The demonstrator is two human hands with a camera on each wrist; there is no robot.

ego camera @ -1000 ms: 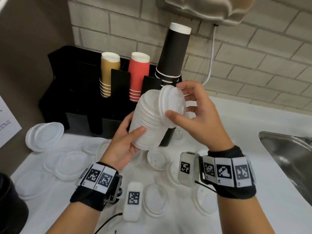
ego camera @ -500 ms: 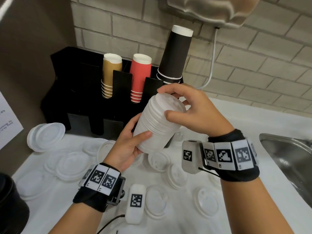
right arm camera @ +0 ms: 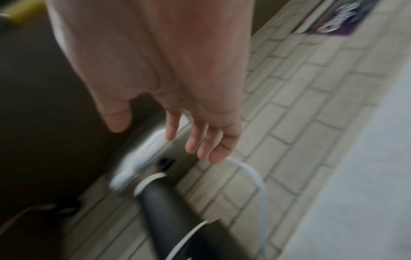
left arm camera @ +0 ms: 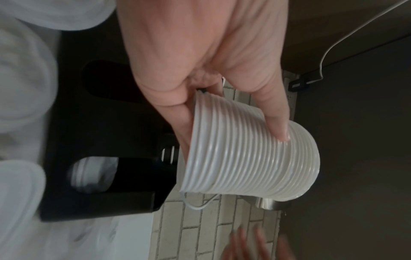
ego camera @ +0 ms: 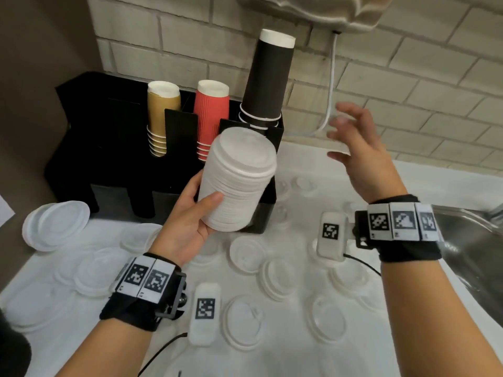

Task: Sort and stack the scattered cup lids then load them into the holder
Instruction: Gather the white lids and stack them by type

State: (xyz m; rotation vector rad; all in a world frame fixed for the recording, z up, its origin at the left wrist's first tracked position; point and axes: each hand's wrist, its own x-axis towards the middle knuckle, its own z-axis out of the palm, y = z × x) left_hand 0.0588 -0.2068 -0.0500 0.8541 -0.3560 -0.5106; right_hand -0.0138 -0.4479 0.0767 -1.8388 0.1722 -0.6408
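Head view: a person's left hand (ego camera: 187, 227) grips a tall stack of white lids (ego camera: 236, 180), thumb across its side and fingers behind, holding it tilted in the air in front of the black holder (ego camera: 114, 148). The right hand (ego camera: 362, 156) hovers well apart to the right of the stack, fingers spread and loosely bent, holding nothing. In the holder stand tan cups (ego camera: 162, 118), red cups (ego camera: 211, 121) and tall black cups (ego camera: 268, 77). Loose lids (ego camera: 246, 254) lie scattered over the white counter (ego camera: 299, 357), with a small pile of larger lids (ego camera: 58, 225) at the left. A steel sink (ego camera: 473, 257) sits at the right edge.

Left wrist view: the left hand (left arm camera: 200, 61) wraps the ribbed stack of white lids (left arm camera: 249, 158), a finger pressed along its upper side. Behind it is the black holder (left arm camera: 100, 132), a few lids showing through a front opening. The brick wall (left arm camera: 211, 228) lies beyond.

Right wrist view: blurred; the right hand (right arm camera: 166, 79) is empty with fingers (right arm camera: 193, 142) extended and apart, above the black cups (right arm camera: 169, 207) and brick wall (right arm camera: 300, 105).
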